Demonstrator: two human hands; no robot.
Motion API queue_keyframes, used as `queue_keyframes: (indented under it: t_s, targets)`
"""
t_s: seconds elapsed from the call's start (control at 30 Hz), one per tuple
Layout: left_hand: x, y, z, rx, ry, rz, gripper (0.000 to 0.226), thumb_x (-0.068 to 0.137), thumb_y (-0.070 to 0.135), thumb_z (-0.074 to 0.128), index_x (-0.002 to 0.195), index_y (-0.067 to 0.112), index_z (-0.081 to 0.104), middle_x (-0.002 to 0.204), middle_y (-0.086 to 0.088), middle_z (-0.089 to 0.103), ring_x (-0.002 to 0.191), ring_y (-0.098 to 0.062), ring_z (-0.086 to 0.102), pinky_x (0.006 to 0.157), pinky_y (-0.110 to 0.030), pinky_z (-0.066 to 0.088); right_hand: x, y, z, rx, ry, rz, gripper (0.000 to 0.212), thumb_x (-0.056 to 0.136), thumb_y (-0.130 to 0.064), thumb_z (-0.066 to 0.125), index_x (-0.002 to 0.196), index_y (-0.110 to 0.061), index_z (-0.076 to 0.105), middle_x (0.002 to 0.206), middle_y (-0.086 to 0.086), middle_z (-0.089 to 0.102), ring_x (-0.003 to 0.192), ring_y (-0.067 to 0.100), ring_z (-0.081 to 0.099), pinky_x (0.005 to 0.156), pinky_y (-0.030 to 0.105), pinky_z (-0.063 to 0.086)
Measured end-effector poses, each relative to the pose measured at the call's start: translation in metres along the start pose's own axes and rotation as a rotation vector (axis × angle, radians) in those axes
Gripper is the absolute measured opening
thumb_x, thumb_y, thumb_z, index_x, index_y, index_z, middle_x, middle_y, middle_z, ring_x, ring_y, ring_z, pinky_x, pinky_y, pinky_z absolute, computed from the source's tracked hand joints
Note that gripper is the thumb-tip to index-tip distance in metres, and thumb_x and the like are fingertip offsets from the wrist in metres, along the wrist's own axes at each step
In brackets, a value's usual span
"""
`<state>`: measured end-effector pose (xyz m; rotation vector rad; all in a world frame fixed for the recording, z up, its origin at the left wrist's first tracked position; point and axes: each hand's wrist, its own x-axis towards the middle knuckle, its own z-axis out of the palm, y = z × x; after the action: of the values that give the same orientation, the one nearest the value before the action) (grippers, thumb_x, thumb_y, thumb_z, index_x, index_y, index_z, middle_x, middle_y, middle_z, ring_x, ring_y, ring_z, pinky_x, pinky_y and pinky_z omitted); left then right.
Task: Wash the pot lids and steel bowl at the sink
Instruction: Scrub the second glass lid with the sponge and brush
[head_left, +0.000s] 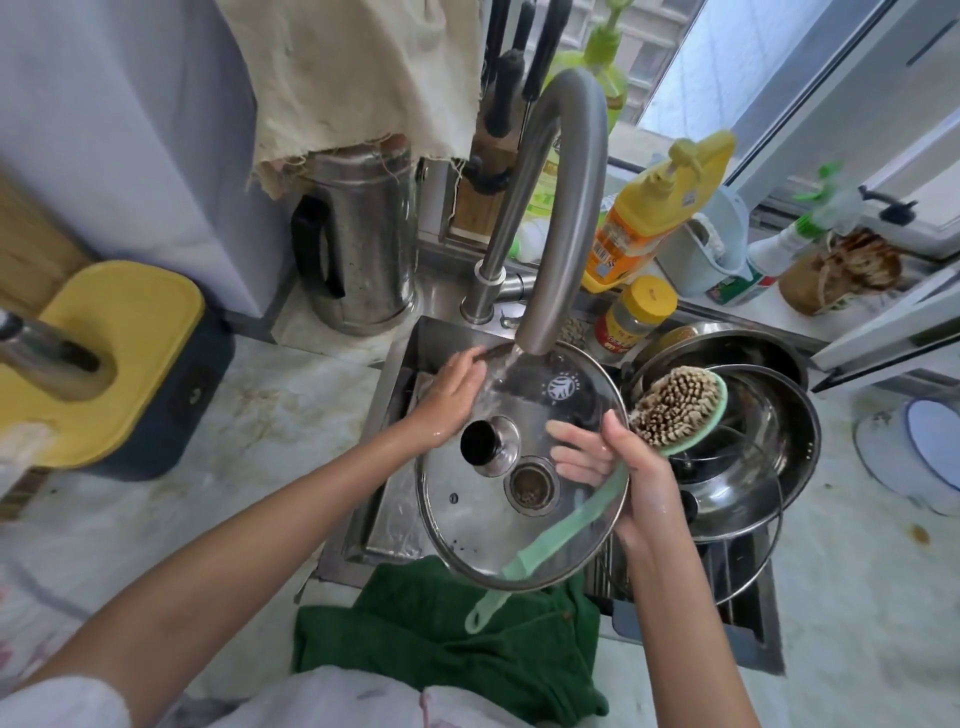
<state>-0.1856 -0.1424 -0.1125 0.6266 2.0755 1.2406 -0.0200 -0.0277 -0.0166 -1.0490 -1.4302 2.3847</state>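
Note:
A round glass pot lid (483, 525) with a steel rim and black knob is held flat over the sink, under the running faucet (556, 218). My left hand (449, 400) lies on the lid's far left edge with straight fingers. My right hand (618, 462) grips the lid's right rim, fingers beneath the glass, and also holds a green-handled scrub brush (670, 410), bristles up. To the right a steel bowl (753, 457) sits on the drain rack with another lid rim leaning on it.
A green cloth (441, 639) hangs over the sink's (410, 338) front edge. Bottles of dish soap (639, 218), a jar (634, 317) and a spray bottle (774, 254) line the window sill. A steel kettle (358, 249) stands behind the sink at left, a yellow-topped box (119, 358) further left.

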Motion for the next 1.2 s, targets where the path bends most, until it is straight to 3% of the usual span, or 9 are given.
queue_keyframes:
  t_s: [0.17,0.27,0.37,0.47,0.63,0.73,0.93,1.07,1.2]
  targets:
    - [0.029,0.025,-0.008,0.266,-0.14,0.4,0.074,0.094,0.058,0.022,0.143,0.007,0.043,0.157,-0.005,0.029,0.146,-0.015,0.02,0.12,-0.034,0.013,0.003,-0.004,0.009,0.104,0.011,0.02,0.05,0.082,-0.033,0.052,0.109,0.009,0.057,0.094,0.02,0.073,0.065,0.021,0.071,0.059,0.025,0.058]
    - [0.037,0.012,-0.021,0.064,-0.21,0.367,0.065,0.097,0.052,0.035,0.149,0.013,0.035,0.159,0.002,0.024,0.146,-0.007,0.02,0.122,-0.04,0.014,0.004,-0.008,0.011,0.197,0.023,0.014,0.032,0.09,-0.029,0.046,0.099,-0.003,0.061,0.088,0.019,0.073,0.063,0.021,0.071,0.056,0.024,0.058]
    - [0.024,0.004,-0.024,-0.061,-0.21,0.298,0.056,0.1,0.04,0.039,0.146,0.007,0.04,0.155,-0.008,0.033,0.146,-0.02,0.024,0.12,-0.042,0.019,0.006,-0.009,0.012,0.253,0.064,0.026,0.052,0.1,-0.029,0.038,0.07,-0.006,0.075,0.084,0.017,0.073,0.06,0.018,0.07,0.055,0.022,0.058]
    - [-0.013,0.003,-0.014,-0.145,-0.017,0.218,0.037,0.102,0.009,0.039,0.138,0.017,0.044,0.15,0.002,0.036,0.142,-0.019,0.027,0.119,-0.03,0.021,0.01,-0.01,0.015,0.322,0.115,0.018,0.034,0.1,-0.024,0.041,0.095,0.003,0.061,0.084,0.018,0.073,0.061,0.02,0.07,0.057,0.023,0.058]
    - [-0.081,0.012,0.044,0.245,0.106,-0.077,0.061,0.097,0.044,0.011,0.151,0.021,-0.005,0.159,0.002,-0.015,0.147,-0.011,-0.015,0.117,-0.027,-0.016,0.021,0.003,0.032,0.3,0.173,-0.064,0.012,0.098,-0.012,0.046,0.091,-0.007,0.053,0.091,0.014,0.073,0.073,0.02,0.071,0.069,0.027,0.06]
    - [-0.106,0.035,0.066,0.433,0.077,0.101,0.069,0.091,0.053,0.002,0.143,0.016,-0.027,0.15,0.0,-0.036,0.139,-0.009,-0.035,0.111,-0.022,-0.023,0.024,0.007,0.036,0.292,0.16,-0.065,0.011,0.099,-0.012,0.045,0.094,-0.007,0.054,0.091,0.009,0.074,0.08,0.019,0.071,0.075,0.029,0.059]
    - [-0.103,0.015,0.024,0.458,-0.12,0.715,0.053,0.103,0.028,0.031,0.151,0.011,0.019,0.159,-0.002,0.019,0.149,-0.016,0.011,0.122,-0.036,0.006,0.025,-0.005,0.023,0.395,0.145,-0.045,0.024,0.101,-0.02,0.04,0.094,-0.003,0.056,0.091,0.013,0.073,0.078,0.021,0.071,0.072,0.029,0.058]
    - [-0.113,0.0,-0.009,0.121,-0.045,0.586,0.035,0.097,0.015,0.047,0.13,0.014,0.057,0.141,0.003,0.052,0.134,-0.007,0.044,0.114,-0.03,0.033,0.027,-0.005,0.018,0.531,0.118,-0.009,0.024,0.099,-0.02,0.042,0.102,0.001,0.053,0.091,0.018,0.073,0.079,0.026,0.072,0.068,0.03,0.06]
    - [-0.097,-0.009,-0.025,0.118,0.219,0.264,0.04,0.096,0.023,0.054,0.137,0.024,0.049,0.15,0.011,0.04,0.138,-0.005,0.035,0.113,-0.028,0.029,0.03,-0.001,0.023,0.623,0.158,0.053,0.038,0.1,-0.02,0.042,0.092,0.009,0.066,0.087,0.02,0.072,0.076,0.028,0.073,0.07,0.035,0.06]
